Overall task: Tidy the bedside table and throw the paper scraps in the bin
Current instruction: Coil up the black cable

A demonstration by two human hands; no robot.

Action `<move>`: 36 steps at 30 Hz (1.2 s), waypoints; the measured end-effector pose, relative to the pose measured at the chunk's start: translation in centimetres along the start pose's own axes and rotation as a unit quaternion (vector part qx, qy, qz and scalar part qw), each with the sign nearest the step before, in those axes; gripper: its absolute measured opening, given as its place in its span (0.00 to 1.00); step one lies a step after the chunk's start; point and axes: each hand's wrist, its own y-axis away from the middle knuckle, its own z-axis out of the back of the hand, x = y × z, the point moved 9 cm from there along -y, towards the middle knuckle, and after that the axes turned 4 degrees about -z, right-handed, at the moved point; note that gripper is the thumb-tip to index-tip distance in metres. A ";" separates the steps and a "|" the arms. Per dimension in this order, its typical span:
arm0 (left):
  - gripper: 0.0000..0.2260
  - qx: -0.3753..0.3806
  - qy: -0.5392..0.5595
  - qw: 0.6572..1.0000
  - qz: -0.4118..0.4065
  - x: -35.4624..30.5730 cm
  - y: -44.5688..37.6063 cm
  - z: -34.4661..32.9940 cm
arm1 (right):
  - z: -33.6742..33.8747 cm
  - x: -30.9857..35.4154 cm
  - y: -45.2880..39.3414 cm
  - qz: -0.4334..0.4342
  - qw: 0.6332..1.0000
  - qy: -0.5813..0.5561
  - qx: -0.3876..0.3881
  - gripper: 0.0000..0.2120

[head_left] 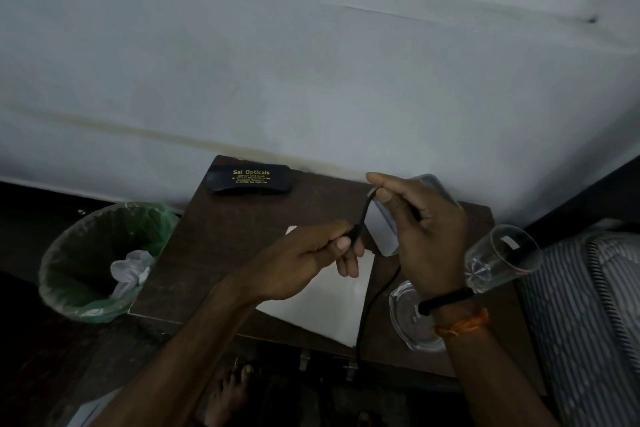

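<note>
A black cable (362,218) is pinched above the bedside table (221,236) by left hand (311,253) and right hand (426,229), both closed on it, so the glass (498,260) by the right wrist risks being toppled; bin (100,263) sits left.
</note>
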 end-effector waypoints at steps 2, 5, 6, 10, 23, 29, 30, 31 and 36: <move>0.13 -0.011 0.049 0.999 -0.014 -0.6 -0.2 0.2 | 0.3 -1.3 0.0 -0.037 0.999 0.008 -0.022 0.09; 0.13 -0.087 0.167 0.982 -0.005 -0.3 -0.3 1.4 | -1.3 -3.4 0.5 -0.087 0.992 0.076 0.048 0.08; 0.13 -0.107 0.201 0.974 0.000 0.0 -0.3 1.7 | -2.5 -3.9 1.1 -0.097 0.985 0.111 0.093 0.09; 0.13 -0.166 0.290 0.942 0.007 0.5 -0.4 2.4 | -6.5 -3.9 3.6 -0.113 0.962 0.151 0.199 0.12; 0.14 -0.196 0.005 0.980 0.017 1.4 0.1 3.5 | -6.2 -0.9 2.9 -0.025 0.962 0.152 0.227 0.18; 0.15 -0.185 -0.031 0.982 0.003 0.8 0.2 3.2 | -4.5 -1.9 1.9 -0.215 0.939 -0.153 0.220 0.15; 0.14 -0.179 -0.046 0.983 -0.005 0.5 0.2 3.2 | -4.4 -2.1 1.8 -0.234 0.932 -0.187 0.206 0.15; 0.13 -0.168 -0.059 0.984 -0.015 0.2 0.1 3.0 | -4.2 -2.3 1.7 -0.241 0.930 -0.204 0.189 0.15; 0.12 -0.078 -0.035 0.996 -0.040 -0.8 -0.4 0.9 | -3.0 -2.3 0.9 -0.171 0.971 -0.148 0.082 0.13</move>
